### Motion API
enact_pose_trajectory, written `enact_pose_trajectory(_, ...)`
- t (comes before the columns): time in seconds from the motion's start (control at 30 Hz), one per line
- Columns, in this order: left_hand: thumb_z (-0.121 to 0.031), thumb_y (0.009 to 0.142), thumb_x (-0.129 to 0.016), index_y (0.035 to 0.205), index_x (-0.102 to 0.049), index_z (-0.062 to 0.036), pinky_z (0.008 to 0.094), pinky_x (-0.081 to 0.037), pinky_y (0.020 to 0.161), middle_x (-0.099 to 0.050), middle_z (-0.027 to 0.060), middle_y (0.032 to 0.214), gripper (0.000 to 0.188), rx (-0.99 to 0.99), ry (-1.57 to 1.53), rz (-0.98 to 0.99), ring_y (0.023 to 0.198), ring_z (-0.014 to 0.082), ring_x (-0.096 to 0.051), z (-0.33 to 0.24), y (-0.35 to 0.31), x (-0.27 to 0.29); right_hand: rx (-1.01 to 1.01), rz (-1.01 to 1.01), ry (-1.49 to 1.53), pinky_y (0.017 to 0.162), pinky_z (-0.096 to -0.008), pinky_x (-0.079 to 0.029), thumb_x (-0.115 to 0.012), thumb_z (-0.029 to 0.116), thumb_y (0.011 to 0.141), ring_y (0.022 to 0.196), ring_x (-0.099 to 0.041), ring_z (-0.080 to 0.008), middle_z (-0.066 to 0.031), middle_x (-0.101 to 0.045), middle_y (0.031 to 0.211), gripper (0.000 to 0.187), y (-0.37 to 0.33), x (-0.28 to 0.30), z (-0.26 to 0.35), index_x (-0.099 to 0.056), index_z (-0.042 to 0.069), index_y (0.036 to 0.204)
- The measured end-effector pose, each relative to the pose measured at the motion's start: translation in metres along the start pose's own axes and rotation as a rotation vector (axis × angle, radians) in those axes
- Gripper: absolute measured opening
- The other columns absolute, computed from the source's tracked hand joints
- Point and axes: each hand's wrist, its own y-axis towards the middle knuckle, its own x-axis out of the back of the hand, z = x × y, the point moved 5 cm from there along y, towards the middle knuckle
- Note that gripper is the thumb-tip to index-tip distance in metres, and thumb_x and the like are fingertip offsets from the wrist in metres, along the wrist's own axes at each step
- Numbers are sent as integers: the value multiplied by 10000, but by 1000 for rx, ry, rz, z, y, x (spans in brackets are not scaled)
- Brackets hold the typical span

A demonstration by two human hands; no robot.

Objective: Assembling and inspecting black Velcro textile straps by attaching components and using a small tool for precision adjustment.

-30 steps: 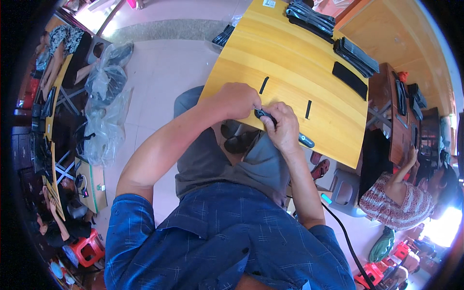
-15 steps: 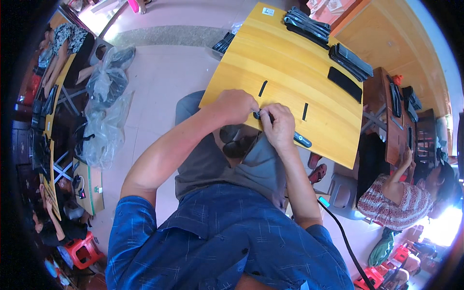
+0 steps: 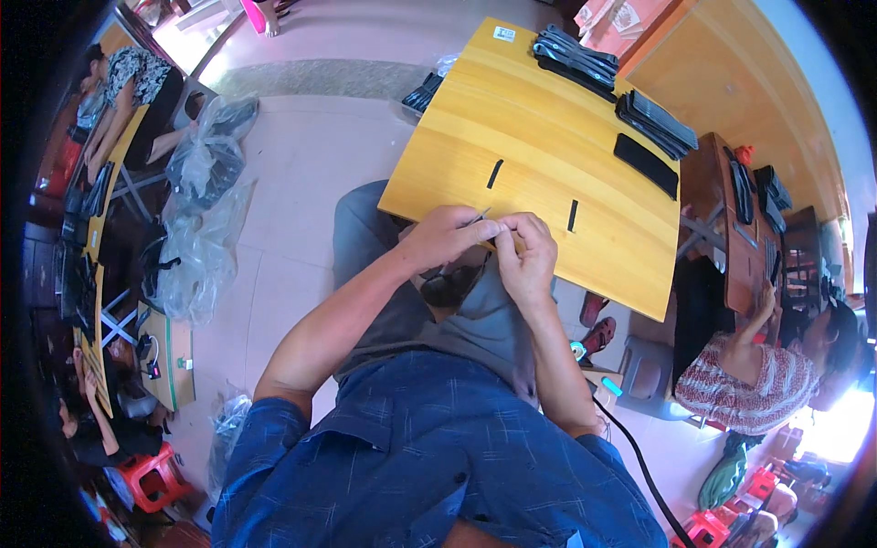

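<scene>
My left hand and my right hand meet at the near edge of the yellow wooden table, thumbs and fingertips pressed close together. A thin dark piece with a narrow tip sticks out above the left fingers, which are closed on it. The right fingers are pinched too; what they hold is hidden behind them. Just beyond the hands, two short black strips lie apart on the tabletop, the second strip to the right.
Along the table's right side lie a black rectangular pad, a stack of black straps and another strap pile. Clear plastic bags rest on the floor at left. A person works at a brown table to the right.
Both hands have drawn slightly back toward me, the left turning so its thumb shows. The dark strap end with a pale mark beside my right wrist is out of sight.
</scene>
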Motion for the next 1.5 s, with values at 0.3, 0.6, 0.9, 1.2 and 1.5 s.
enact_pose_trajectory(0.3, -373, 973, -662, 772, -583, 36, 422, -429, 596, -565, 213, 666, 462, -415, 209, -132, 592, 299, -513, -27, -23, -15, -8, 165, 59, 725, -404, -536, -663, 69, 935, 837, -661, -325, -137, -660, 924, 59, -5, 23, 12, -672, 24, 973)
enact_pose_trajectory(0.6, -274, 958, -642, 874, -613, 18, 487, -485, 686, -640, 242, 777, 305, -502, 265, -202, 740, 430, -638, -41, -38, -13, 76, 152, 18, 743, -420, -523, -622, 63, 959, 840, -644, -350, -152, -619, 880, 53, -4, 18, 28, -615, 11, 960)
enact_pose_trajectory(0.9, -252, 957, -635, 818, -554, 4, 460, -455, 645, -607, 218, 716, 302, -261, 46, -310, 656, 411, -547, -30, -47, -25, -309, 10, 328, 788, -325, -471, -515, 78, 1020, 826, -582, -255, -129, -581, 869, 99, -24, 10, 6, -584, 6, 1023)
enact_pose_trajectory(1.2, -236, 949, -623, 829, -589, -5, 506, -473, 670, -633, 237, 751, 263, -408, 317, -344, 749, 453, -626, -49, -52, -21, 145, 204, -319, 749, -478, -486, -657, 258, 961, 852, -615, -381, -162, -609, 841, 253, 3, 34, 48, -643, 21, 875)
enact_pose_trajectory(1.5, -267, 988, -624, 829, -591, -26, 376, -430, 540, -575, 101, 640, 291, -211, -77, -367, 562, 226, -548, -34, -52, -12, -74, -134, -94, 686, -380, -518, -622, 149, 995, 747, -652, -266, -126, -642, 772, 218, 2, 67, -9, -665, -1, 842)
